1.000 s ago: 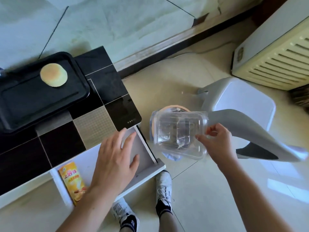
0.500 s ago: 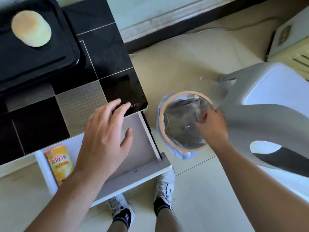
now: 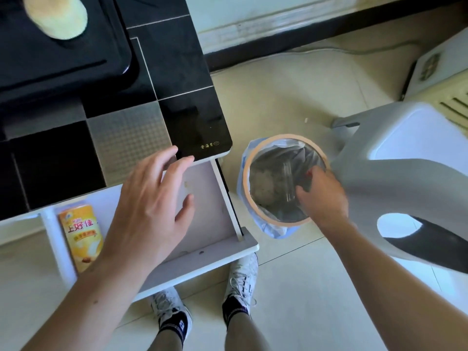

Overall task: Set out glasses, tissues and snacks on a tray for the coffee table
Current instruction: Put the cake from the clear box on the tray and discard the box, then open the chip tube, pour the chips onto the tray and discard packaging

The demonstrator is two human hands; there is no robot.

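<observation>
My left hand (image 3: 152, 206) hovers with fingers spread over the open white drawer (image 3: 202, 254) of the black coffee table (image 3: 192, 117) and holds nothing. A yellow snack can (image 3: 81, 239) lies in the drawer's left part. At the top left a black tray (image 3: 76, 59) rests on the table with a round pale cake (image 3: 55, 16) on it. My right hand (image 3: 321, 196) reaches into the small waste bin (image 3: 249, 160) on the floor. Its fingers touch a clear plastic box (image 3: 288, 183) inside, and I cannot tell whether they grip it.
A white plastic stool (image 3: 405, 153) stands right beside the bin, against my right arm. A cream-coloured appliance (image 3: 443, 79) sits on the floor at the upper right. My two feet in white shoes (image 3: 240, 274) stand under the drawer's front edge.
My right hand has carried the clear plastic box from above the bin down into it. The left hand has stayed over the drawer. My view has tilted further down and closer.
</observation>
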